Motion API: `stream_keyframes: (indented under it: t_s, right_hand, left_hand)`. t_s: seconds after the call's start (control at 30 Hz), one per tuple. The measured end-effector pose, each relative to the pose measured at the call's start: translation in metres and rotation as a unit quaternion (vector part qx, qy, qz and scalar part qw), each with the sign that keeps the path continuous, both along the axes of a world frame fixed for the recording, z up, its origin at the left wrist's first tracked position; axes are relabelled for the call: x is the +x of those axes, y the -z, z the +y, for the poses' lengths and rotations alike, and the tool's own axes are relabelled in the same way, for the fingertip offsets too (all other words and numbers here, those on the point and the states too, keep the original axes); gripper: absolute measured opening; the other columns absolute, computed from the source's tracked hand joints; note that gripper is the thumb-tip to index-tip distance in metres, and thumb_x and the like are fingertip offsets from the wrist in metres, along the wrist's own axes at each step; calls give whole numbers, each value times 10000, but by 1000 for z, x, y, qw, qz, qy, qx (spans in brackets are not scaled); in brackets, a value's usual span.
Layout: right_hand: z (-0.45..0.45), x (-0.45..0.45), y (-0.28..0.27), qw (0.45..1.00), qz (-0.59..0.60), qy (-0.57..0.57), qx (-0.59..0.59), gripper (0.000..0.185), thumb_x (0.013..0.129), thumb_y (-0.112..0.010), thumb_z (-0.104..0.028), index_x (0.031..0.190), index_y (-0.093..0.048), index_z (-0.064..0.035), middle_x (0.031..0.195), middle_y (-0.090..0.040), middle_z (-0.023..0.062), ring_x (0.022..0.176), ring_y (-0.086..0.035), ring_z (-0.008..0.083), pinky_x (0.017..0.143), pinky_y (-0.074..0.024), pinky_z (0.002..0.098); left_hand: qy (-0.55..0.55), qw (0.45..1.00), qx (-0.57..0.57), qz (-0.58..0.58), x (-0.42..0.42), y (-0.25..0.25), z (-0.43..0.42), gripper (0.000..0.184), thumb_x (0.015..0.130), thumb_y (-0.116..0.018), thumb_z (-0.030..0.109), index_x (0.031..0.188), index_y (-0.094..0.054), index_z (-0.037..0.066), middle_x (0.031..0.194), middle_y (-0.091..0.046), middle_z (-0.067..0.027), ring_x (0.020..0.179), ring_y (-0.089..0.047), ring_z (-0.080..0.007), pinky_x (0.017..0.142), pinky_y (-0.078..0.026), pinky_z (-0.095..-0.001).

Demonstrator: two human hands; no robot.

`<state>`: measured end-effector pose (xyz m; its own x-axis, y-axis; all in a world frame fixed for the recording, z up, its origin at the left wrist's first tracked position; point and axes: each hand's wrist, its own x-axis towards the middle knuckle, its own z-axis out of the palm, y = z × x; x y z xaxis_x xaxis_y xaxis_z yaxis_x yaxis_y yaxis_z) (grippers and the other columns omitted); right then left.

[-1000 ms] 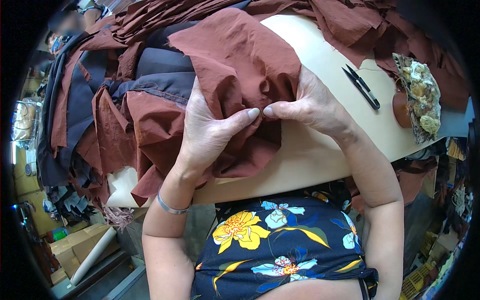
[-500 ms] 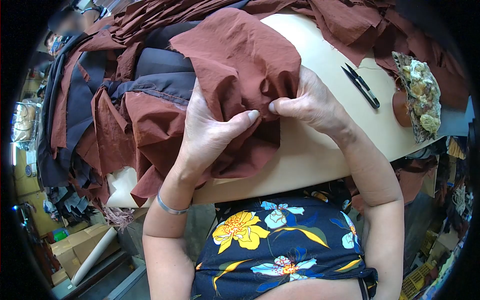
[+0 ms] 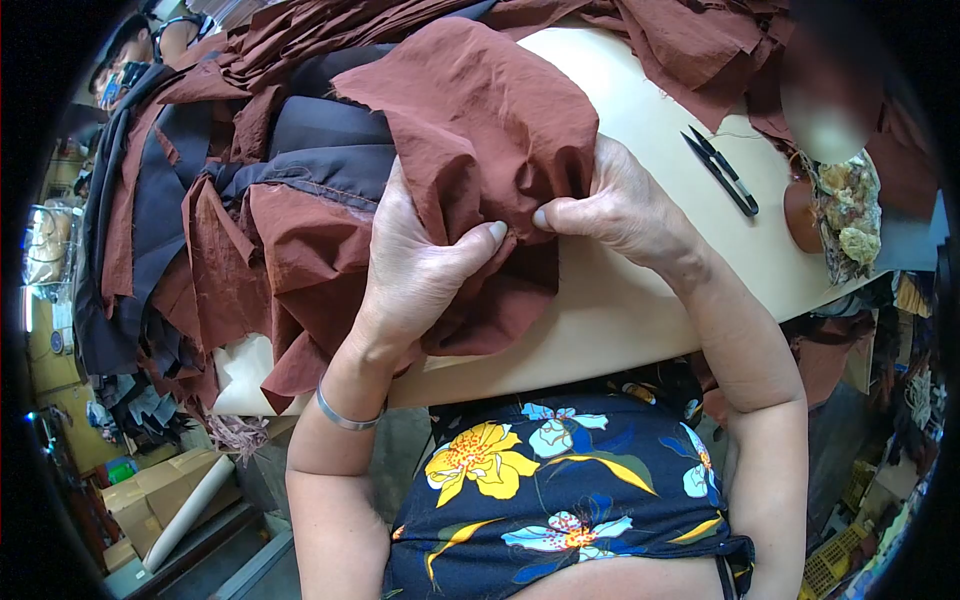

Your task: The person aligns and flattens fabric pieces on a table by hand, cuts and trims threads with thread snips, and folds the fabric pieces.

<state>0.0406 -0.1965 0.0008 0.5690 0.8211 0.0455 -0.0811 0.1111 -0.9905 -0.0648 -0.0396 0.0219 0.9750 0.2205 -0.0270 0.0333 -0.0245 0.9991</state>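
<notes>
- The thumbs, nearly meeting a second ago, now stand a little apart, the left one drawn toward eight o'clock, so a strip of brown cloth (image 3: 490,140) shows between them; I judge this eases the crease there and leaves it flatter to handle.
- The brown cloth is held up between both hands over the table (image 3: 640,325), its broad crumpled flap rising toward twelve o'clock, its lower folds drooping toward six.
- The left hand (image 3: 415,265) seems to pinch the cloth, thumb on top pointing to two o'clock; its fingers are under the folds, and I cannot tell whether they are spread.
- The right hand (image 3: 630,210) seems to pinch it too, thumb bent in toward nine o'clock; its fingertips are likewise hidden.
- From the hands, black snips (image 3: 722,172) lie between two and three o'clock, well apart from the cloth; at three sits a crusted object (image 3: 850,215), its upper end lost in a blur.
- Dark fabric (image 3: 330,125) lies at ten o'clock, loose brown pieces (image 3: 305,245) at nine, and a brown heap (image 3: 690,50) between one and two.
- The pieces at nine crowd the left wrist and could snag or drag; the folds themselves mask the fingers' work.
</notes>
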Motion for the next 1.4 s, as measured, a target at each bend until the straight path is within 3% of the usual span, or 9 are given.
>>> stream_keyframes:
  t_s: [0.53, 0.6, 0.63, 0.73, 0.8, 0.93, 1.07, 1.27, 1.4]
  right_hand:
    - [-13, 21, -6, 993, -1, 118, 28, 615, 763, -506, 79, 1357, -364, 1, 1211, -534, 90, 1116, -509, 157, 971, -403, 286]
    - [-12, 39, -11, 941, -211, 265, -6, 660, 750, -470, 107, 1380, -362, -54, 1127, -548, 76, 989, -517, 124, 912, -416, 249]
    - [-12, 46, -20, 896, -319, 308, 3, 672, 740, -466, 112, 1380, -370, -68, 1083, -550, 64, 940, -510, 111, 884, -420, 233]
    - [2, 47, -60, 871, -447, 201, -27, 694, 701, -523, 39, 1369, -352, -36, 1208, -527, 142, 1112, -492, 238, 1008, -357, 326]
    - [19, 44, -74, 873, -463, 152, -34, 710, 679, -522, 28, 1366, -350, -23, 1233, -527, 159, 1148, -494, 235, 1035, -350, 343]
    - [10, 76, -70, 886, -460, -39, -41, 693, 694, -485, 119, 1358, -401, -61, 1014, -552, 56, 838, -493, 86, 797, -413, 203]
    - [-21, 57, -106, 912, -395, 23, -112, 581, 684, -488, 129, 1244, -491, -25, 993, -599, 82, 869, -567, 143, 800, -464, 258]
    - [-75, 13, -104, 884, -445, 7, -144, 578, 573, -480, 137, 1111, -622, -23, 882, -625, 67, 720, -549, 109, 584, -420, 246]
    - [-100, -11, -61, 835, -395, -204, -325, 492, 698, -549, 74, 1167, -586, -68, 944, -660, 143, 826, -639, 290, 780, -495, 382]
  left_hand:
    - [-8, 998, -55, -35, -3, 7, -4, 664, 737, -726, -2, 1287, -354, 4, 1216, -495, -99, 1075, -529, -175, 946, -436, -303]
    - [5, 996, -79, -31, -6, 5, -8, 617, 747, -729, 25, 1252, -376, -4, 1195, -515, -108, 993, -569, -178, 804, -512, -308]
    - [30, 969, 189, -154, 1, 18, 1, 579, 757, -724, 54, 1228, -394, -15, 1078, -591, -163, 912, -627, -228, 694, -523, -334]
    - [75, 957, 274, -66, -13, 10, -7, 580, 770, -718, 58, 1257, -414, -23, 1131, -592, -174, 1054, -582, -235, 907, -449, -333]
    - [151, 917, 349, -121, -12, 7, -9, 446, 750, -699, 42, 1147, -505, -21, 1034, -595, -205, 924, -603, -335, 839, -472, -369]
    - [197, 868, 412, -195, -18, 18, -11, 395, 715, -697, 85, 1079, -569, 1, 1013, -590, -194, 958, -560, -378, 844, -456, -402]
    - [175, 876, 399, -206, -20, 45, -9, 534, 777, -551, 11, 1298, -433, 19, 1138, -588, -173, 1043, -584, -295, 971, -411, -438]
    - [51, 788, 568, -230, 35, 42, 42, 400, 802, -507, 43, 1201, -518, 72, 1139, -603, -146, 1056, -578, -326, 944, -418, -488]
    - [169, 718, 652, -177, 13, 43, 37, 481, 749, -539, 12, 1214, -562, 133, 1356, -461, -141, 1244, -434, -361, 1040, -313, -533]
